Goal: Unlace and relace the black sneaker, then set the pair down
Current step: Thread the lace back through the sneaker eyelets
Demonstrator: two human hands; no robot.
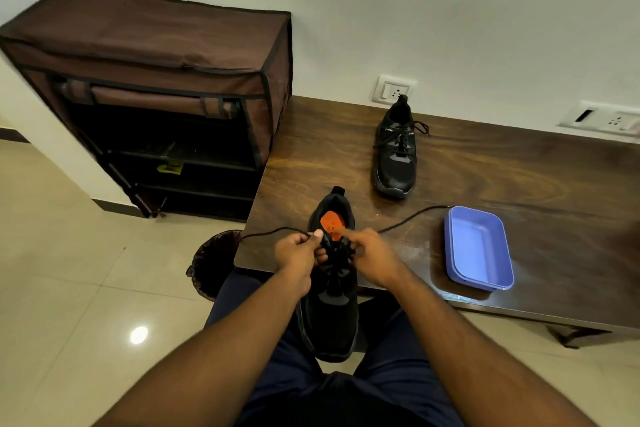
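Note:
A black sneaker (334,305) with an orange insole lies toe toward me, its toe over my lap and its heel at the table's front edge. My left hand (298,255) pinches the black lace (266,232) at the upper eyelets, and that end trails off to the left. My right hand (372,258) pinches the lace on the other side; its free end (412,218) runs right across the table. The second black sneaker (396,152), laced and tied, stands at the back of the table.
A blue plastic tray (479,248) sits on the dark wooden table (519,177) right of my hands. A brown fabric shoe rack (156,97) stands left of the table by the wall. A dark bin (213,263) is on the tiled floor below the table corner.

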